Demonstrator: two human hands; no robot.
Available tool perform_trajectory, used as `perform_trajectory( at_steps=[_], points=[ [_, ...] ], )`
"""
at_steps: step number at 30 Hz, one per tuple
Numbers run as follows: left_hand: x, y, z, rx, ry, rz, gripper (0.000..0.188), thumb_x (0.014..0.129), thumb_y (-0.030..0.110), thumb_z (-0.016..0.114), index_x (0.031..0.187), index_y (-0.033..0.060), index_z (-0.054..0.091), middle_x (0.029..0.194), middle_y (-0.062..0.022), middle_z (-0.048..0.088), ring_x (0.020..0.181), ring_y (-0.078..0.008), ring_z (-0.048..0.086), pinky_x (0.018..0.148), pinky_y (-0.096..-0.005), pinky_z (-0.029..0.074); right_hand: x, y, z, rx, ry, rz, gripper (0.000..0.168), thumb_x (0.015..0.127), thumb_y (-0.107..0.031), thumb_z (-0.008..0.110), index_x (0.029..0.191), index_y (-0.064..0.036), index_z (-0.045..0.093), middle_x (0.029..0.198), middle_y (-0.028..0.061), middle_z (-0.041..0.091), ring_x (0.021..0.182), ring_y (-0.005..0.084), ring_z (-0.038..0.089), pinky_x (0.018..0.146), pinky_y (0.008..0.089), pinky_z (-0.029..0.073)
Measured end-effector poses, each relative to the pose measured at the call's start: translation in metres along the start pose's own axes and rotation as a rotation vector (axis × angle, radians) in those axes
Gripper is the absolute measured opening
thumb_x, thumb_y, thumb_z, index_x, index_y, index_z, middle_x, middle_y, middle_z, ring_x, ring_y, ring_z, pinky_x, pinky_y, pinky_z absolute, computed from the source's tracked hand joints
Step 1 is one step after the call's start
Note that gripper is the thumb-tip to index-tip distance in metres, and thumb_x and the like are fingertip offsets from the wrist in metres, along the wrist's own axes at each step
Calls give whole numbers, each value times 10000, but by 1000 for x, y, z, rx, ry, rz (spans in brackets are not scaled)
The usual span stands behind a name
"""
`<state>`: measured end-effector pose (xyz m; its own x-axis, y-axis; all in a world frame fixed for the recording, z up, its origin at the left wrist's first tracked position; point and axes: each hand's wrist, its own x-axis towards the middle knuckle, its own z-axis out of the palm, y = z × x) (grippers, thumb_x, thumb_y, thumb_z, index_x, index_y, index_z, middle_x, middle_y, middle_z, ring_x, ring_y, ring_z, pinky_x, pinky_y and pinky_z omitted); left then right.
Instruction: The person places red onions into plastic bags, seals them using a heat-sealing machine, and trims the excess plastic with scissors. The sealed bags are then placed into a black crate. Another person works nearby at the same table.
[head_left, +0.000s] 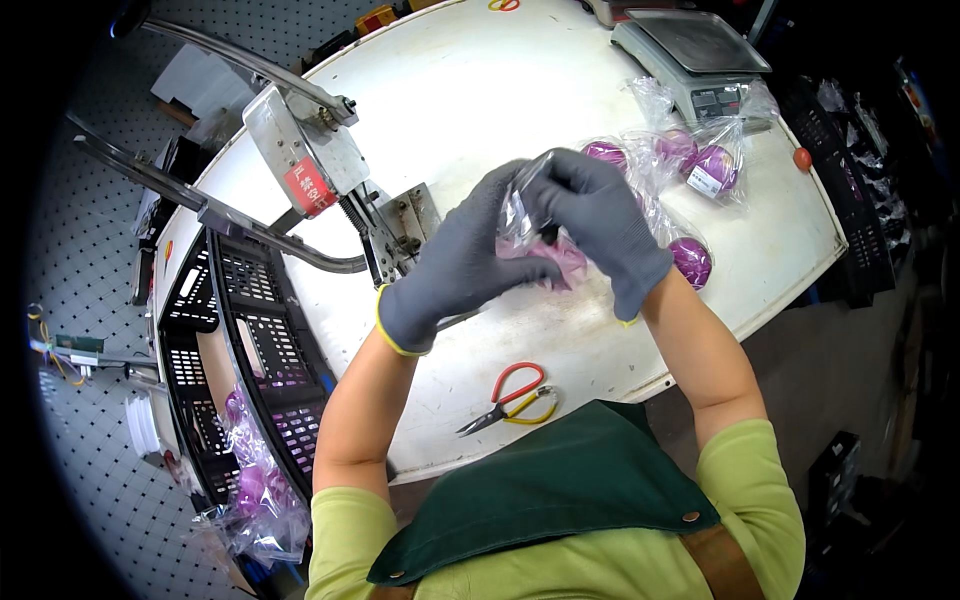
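Observation:
Both my hands wear grey knit gloves and meet above the white table (405, 127). My left hand (469, 251) curls around the side of a clear plastic bag (517, 214), its thumb stretched across the front. At the top of the bag, my right hand (589, 206) pinches the gathered film. Pinkish-purple contents (566, 264) show below the gloves, partly hidden and blurred. To the left of my hands stands a metal bag-neck sealing machine (300, 150) with a red label. Scissors (517, 401) with one red and one yellow handle lie near the table's front edge.
Bagged purple vegetables, perhaps cabbages (711, 171), lie at the right; another bagged one (690, 262) sits closer. Behind them is a weighing scale (694, 56). A black plastic crate (270, 337) with more bags stands left. A small red tomato-like thing (802, 159) lies by the right edge.

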<state>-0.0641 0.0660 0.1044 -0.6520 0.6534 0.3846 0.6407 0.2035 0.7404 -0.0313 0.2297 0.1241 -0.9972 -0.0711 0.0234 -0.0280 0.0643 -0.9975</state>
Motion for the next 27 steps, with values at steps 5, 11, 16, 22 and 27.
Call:
perform_trajectory(
  at_steps=[5,11,16,22,27],
  points=[
    [-36,-42,-1,-123,-40,-395,227,758,118,688,949,53,584,932,-103,612,863,-245,612,731,-332,477,19,25,-37,69,-388,-99,686,714,-118,697,1311,-31,370,1239,156,492,1158,225,470,965,348,398],
    [-55,-38,-3,47,43,-360,169,790,61,669,932,24,585,871,-56,611,755,-123,581,691,-247,467,41,115,34,-1004,-510,-364,871,669,-463,703,1359,-101,313,1395,159,320,1320,345,209,1098,456,155],
    [-80,-21,7,-685,637,-681,277,832,31,583,1099,30,511,1165,-153,537,877,-136,625,647,-210,495,46,134,70,-1031,-600,-142,367,780,-429,593,1020,-152,625,1062,87,614,1057,284,540,1070,478,195],
    [-73,-28,17,990,-246,257,621,712,69,583,1306,104,406,1270,-166,472,1163,-299,488,1039,-479,281,46,174,56,-670,-640,-378,239,779,-354,521,886,-170,632,839,62,656,869,220,604,1082,470,163],
    [-101,-53,21,951,-453,-239,558,760,124,576,1290,124,402,960,-104,612,908,-296,596,961,-458,366,27,159,63,-1088,-686,-533,150,756,-243,526,767,-123,615,739,52,640,844,213,608,1076,429,221]
  ],
)
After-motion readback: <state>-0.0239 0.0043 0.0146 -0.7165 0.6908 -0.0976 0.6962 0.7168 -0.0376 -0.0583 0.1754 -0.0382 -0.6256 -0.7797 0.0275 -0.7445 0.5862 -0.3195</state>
